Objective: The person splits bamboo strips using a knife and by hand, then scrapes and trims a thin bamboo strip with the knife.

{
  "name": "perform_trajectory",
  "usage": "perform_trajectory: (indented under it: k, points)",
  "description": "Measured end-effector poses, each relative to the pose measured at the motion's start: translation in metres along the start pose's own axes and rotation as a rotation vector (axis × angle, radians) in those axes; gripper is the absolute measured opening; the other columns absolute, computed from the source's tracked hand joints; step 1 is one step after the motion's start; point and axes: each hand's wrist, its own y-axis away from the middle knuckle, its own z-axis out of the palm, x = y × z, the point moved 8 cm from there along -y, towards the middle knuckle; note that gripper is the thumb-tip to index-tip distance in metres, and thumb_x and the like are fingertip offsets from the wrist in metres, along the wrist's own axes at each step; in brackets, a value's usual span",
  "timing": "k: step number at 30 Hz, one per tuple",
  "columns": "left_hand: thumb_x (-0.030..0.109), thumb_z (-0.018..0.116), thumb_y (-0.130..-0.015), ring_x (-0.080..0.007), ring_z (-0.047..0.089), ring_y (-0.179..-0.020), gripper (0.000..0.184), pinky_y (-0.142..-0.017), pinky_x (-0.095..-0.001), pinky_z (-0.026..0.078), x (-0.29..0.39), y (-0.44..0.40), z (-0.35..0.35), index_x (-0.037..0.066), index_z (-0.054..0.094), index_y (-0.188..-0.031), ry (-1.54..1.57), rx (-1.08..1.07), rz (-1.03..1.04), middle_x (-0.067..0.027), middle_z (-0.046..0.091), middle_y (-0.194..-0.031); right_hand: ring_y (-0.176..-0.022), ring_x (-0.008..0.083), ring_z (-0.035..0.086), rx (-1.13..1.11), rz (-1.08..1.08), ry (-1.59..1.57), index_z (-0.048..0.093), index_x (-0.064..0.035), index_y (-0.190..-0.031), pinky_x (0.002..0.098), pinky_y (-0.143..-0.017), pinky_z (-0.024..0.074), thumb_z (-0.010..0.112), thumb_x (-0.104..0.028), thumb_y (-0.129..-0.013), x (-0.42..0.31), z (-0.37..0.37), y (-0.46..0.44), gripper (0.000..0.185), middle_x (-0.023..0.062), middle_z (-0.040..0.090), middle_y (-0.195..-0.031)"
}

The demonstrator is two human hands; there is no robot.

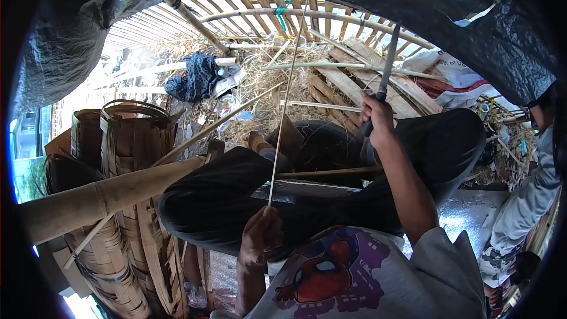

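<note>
The left hand (pixel 264 230), between 6 and 7 o'clock in the view, is closed around the lower end of a thin strip (pixel 284 112) that rises toward 12 o'clock, leaning slightly right. The right hand (pixel 378 118), between 2 and 3 o'clock, grips a knife (pixel 390 59) by its dark handle, blade pointing to about 1 o'clock, well apart from the strip. Both hands are near the bent legs in dark trousers (pixel 207 192). A thick bamboo pole (pixel 106 192) lies between 8 and 9 o'clock, a dark blue cloth (pixel 199 77) at 10
</note>
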Motion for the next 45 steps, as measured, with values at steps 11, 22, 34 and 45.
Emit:
perform_trajectory:
  k: [11,22,34,45]
  points:
    - [0.029,0.039,-0.103,-0.0006,0.023,-0.038,0.025,-0.032,-0.0164,0.021,0.002,0.036,-0.022,0.008,0.044,-0.091,0.164,-0.075,-0.028,0.0062,0.028,-0.056,-0.052,0.0122,0.052,0.411,-0.373,0.113,0.058,-0.0030,-0.070,0.0300,-0.050,0.0415,0.073,-0.024,-0.083,-0.047,-0.066,-0.054,0.029,0.0026,0.054,-0.058]
    - [0.035,0.041,-0.102,-0.0041,0.027,-0.038,0.028,-0.030,-0.0192,0.024,0.035,0.042,-0.032,0.013,0.047,-0.086,0.387,-0.023,0.213,0.0062,0.028,-0.054,-0.063,0.0142,0.054,0.540,-0.511,0.320,0.062,0.0053,-0.085,0.0319,-0.060,0.0428,0.075,-0.030,-0.081,-0.085,-0.092,-0.037,0.038,0.0042,0.061,-0.073]
    - [0.015,0.052,-0.099,-0.0020,0.036,-0.060,0.010,-0.050,-0.0189,0.032,0.045,0.015,-0.003,0.011,0.046,-0.092,-0.448,0.375,0.413,0.0042,0.038,-0.074,-0.066,0.0283,0.063,-0.195,-0.762,1.050,0.064,-0.0007,-0.085,0.0402,-0.064,0.0484,0.066,-0.043,-0.087,-0.025,0.071,0.074,0.042,0.0121,0.061,-0.067]
    - [0.012,0.043,-0.100,-0.0073,0.039,-0.067,0.012,-0.057,-0.0255,0.038,0.027,-0.016,0.005,0.008,0.044,-0.111,-0.542,0.272,0.478,0.0008,0.040,-0.082,-0.068,0.0360,0.066,-1.026,-0.752,1.240,0.057,-0.0024,-0.082,0.0433,-0.059,0.0512,0.064,-0.047,-0.086,0.012,0.130,0.162,0.045,0.0158,0.062,-0.065]
